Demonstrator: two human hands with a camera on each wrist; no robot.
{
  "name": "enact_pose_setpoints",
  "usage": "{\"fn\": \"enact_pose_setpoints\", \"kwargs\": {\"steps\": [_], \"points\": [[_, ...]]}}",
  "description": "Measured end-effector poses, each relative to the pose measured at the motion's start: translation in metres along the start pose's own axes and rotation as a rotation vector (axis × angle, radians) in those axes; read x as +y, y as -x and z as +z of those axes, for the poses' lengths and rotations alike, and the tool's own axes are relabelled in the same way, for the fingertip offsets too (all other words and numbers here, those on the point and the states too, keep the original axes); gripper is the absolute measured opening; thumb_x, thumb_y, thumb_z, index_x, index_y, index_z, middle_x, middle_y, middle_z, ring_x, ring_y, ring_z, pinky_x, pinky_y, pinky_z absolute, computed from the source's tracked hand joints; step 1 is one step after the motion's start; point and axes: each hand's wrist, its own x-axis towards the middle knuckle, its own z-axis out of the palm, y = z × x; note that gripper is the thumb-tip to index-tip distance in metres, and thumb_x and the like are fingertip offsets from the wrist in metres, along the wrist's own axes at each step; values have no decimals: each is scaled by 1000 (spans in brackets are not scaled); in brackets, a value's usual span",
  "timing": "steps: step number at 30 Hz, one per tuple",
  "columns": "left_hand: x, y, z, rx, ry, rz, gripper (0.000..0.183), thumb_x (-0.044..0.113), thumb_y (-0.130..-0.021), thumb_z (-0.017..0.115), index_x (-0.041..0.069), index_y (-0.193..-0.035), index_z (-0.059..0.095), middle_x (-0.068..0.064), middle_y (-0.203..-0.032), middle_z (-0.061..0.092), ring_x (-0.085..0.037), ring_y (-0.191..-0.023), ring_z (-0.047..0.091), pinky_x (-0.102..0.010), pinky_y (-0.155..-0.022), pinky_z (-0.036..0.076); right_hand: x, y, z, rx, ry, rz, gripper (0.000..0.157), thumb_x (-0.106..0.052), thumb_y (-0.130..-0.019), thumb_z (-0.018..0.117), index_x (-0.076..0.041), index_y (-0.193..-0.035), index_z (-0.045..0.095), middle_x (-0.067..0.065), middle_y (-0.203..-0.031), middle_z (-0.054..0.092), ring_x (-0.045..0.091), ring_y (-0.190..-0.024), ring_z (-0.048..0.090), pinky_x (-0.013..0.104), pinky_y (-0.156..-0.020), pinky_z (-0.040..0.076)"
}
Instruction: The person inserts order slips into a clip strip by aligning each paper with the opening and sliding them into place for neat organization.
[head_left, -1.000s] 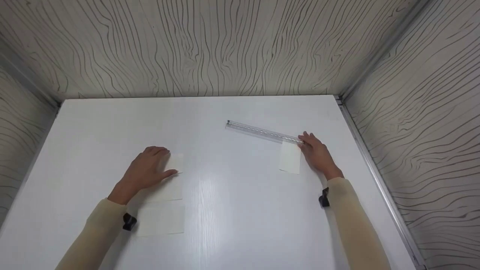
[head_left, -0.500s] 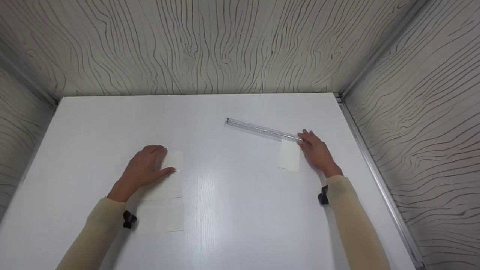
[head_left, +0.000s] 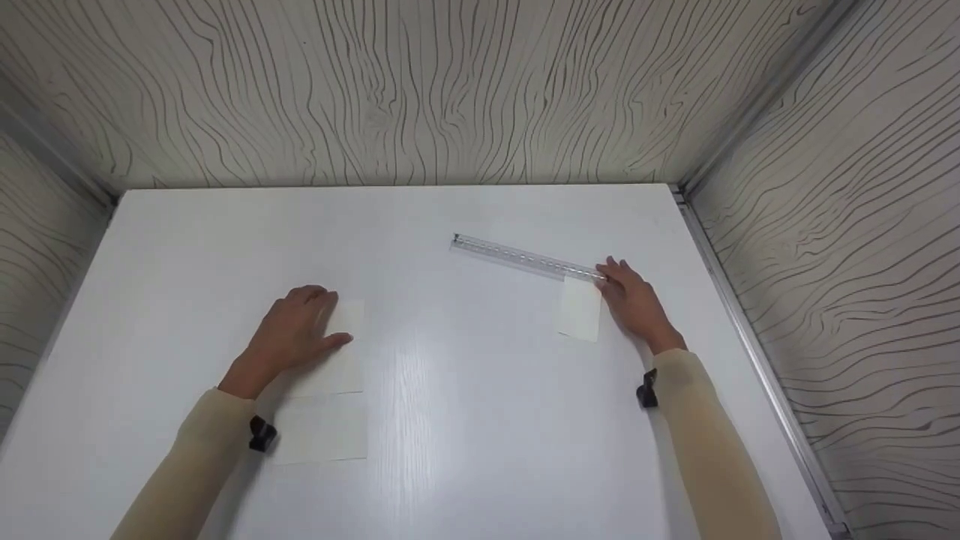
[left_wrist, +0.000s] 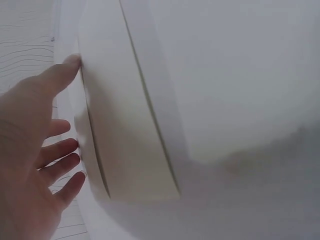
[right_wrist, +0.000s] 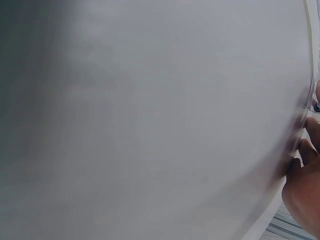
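Note:
My left hand (head_left: 292, 334) lies over the left side of the upper pale paper slips (head_left: 346, 319), fingers relaxed and thumb reaching right. In the left wrist view its thumb meets a slip's edge, and the other fingers sit along the far side. Closer to me lies another cream paper slip (head_left: 322, 431). At the right, my right hand (head_left: 634, 304) pinches the right end of a clear plastic ruler (head_left: 525, 259), which slants up to the left. A small cream paper slip (head_left: 579, 309) extends toward me from beneath the ruler, beside the thumb. The right wrist view shows only part of this hand (right_wrist: 305, 175).
The white tabletop (head_left: 465, 420) is bounded by a wood-patterned back panel (head_left: 420, 90) and side panels. A metal rail (head_left: 750, 345) runs along the right edge. A small black device (head_left: 262, 433) sits at the left cuff, another black device (head_left: 646, 390) at the right.
The left fingers have shifted a little, the index finger spreading from the others. The paper edge beside the left thumb shows less. The right hand and ruler keep their place.

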Motion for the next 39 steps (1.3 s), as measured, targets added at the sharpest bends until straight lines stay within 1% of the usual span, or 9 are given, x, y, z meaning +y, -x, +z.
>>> {"fn": "enact_pose_setpoints", "kwargs": {"steps": [4, 11, 18, 24, 28, 30, 34, 36, 39], "points": [[2, 0, -1, -3, 3, 6, 73, 45, -91, 80, -4, -141, 59, -28, -143, 59, -47, -137, 52, -66, -106, 47, -1, 0, 0, 3, -4, -2, 57, -51, -110, 44, -24, -160, 44, 0, -176, 25, 31, -166, 11, 59, -133, 10], [0, 1, 1, 18, -24, 28, 69, 46, -91, 80, -4, -136, 64, -28, -141, 60, -47, -134, 54, -65, -102, 49, -4, 1, -1, 5, -1, 7, 55, -49, -110, 45, -24, -159, 45, -1, -176, 25, 30, -167, 11, 58, -133, 10], [-1, 0, -2, 0, 43, 6, 64, 45, -90, 82, -1, -131, 68, -25, -140, 61, -45, -134, 53, -63, -104, 48, -5, 1, -2, 3, 6, 12, 56, -51, -110, 45, -25, -160, 44, -1, -176, 24, 30, -167, 11, 59, -133, 11], [-1, -8, -8, -21, 83, -29, 63, 41, -85, 87, -2, -128, 69, -22, -130, 65, -42, -125, 58, -57, -103, 52, -4, 1, -1, -1, -3, 27, 58, -53, -109, 44, -26, -161, 43, -2, -177, 23, 29, -167, 9, 61, -132, 8], [-1, -16, -15, -67, 99, -53, 59, 37, -85, 88, -3, -124, 71, -22, -124, 67, -41, -120, 61, -56, -101, 53, -3, 1, 0, -9, -6, 38, 59, -54, -109, 44, -26, -161, 42, -2, -177, 22, 30, -167, 7, 61, -132, 6], [-1, -20, -18, -104, 124, -75, 56, 34, -86, 88, -4, -123, 71, -22, -122, 68, -41, -119, 61, -56, -102, 52, -3, 1, 0, -7, -7, 41, 59, -54, -109, 45, -27, -161, 43, -2, -177, 23, 29, -167, 8, 61, -132, 6], [-1, -29, -26, -188, 185, -136, 48, 27, -90, 83, -6, -123, 70, -25, -124, 68, -42, -121, 62, -57, -106, 50, -3, 1, 0, -4, 0, 37, 59, -53, -109, 45, -26, -161, 43, -2, -177, 23, 29, -167, 8, 60, -132, 7], [0, -32, -29, -220, 205, -155, 44, 24, -92, 81, -6, -122, 70, -25, -124, 68, -42, -120, 62, -57, -106, 50, -3, 0, 0, -3, 5, 31, 59, -54, -109, 45, -26, -161, 43, -2, -176, 23, 29, -167, 9, 60, -132, 8], [0, -36, -31, -238, 233, -166, 39, 21, -93, 78, -6, -120, 71, -25, -121, 68, -41, -115, 63, -57, -103, 51, -2, 0, 1, 2, 8, 27, 59, -54, -109, 45, -26, -160, 44, -2, -176, 24, 29, -167, 10, 59, -133, 9]]}}
